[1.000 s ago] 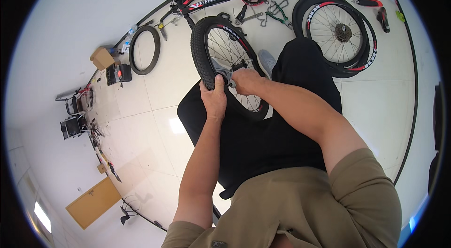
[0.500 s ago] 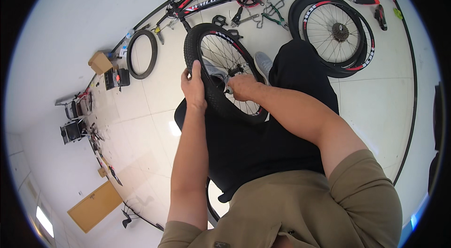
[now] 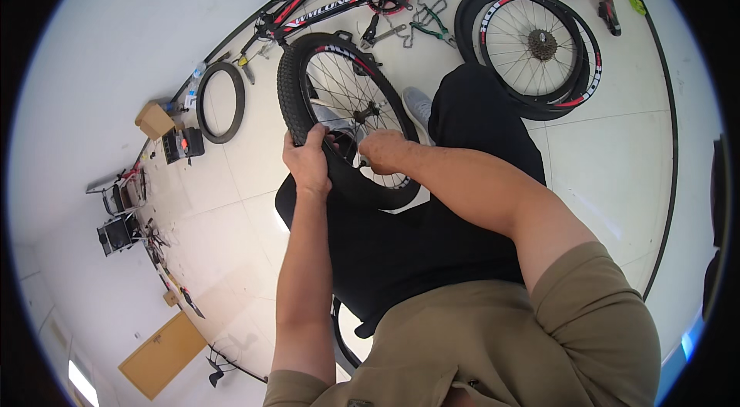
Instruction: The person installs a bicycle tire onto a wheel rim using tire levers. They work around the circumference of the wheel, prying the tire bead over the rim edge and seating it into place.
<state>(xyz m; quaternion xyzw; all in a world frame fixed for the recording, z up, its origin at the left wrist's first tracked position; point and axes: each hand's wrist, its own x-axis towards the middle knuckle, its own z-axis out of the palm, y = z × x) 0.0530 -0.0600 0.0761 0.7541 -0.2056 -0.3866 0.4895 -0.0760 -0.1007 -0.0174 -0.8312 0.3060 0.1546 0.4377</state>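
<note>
A bicycle wheel (image 3: pixel 290 91) with a knobbly black tyre stands tilted between my knees, its spokes and hub facing right. My left hand (image 3: pixel 308 163) is closed round the tyre's near left side, the thumb on top and the fingertips reaching in past the rim. My right hand (image 3: pixel 383 151) is a closed fist inside the wheel, over the spokes below the hub. Some small, light-coloured thing shows under that fist, too covered to name. Black trousers (image 3: pixel 432 245) are beneath the wheel's near edge.
A bicycle frame (image 3: pixel 331 15) lies at the far side, with a chain and green-handled pliers (image 3: pixel 435 27) nearby. Right of my knee lies another wheel with a cassette (image 3: pixel 543 45). A loose tyre (image 3: pixel 200 104), a cardboard box (image 3: pixel 154 122) and a black case (image 3: pixel 183 145) are at left.
Both hands have moved nearer to me along the wheel: the left lower on the tyre, the right from beside the hub to below it. The view has shifted slightly.
</note>
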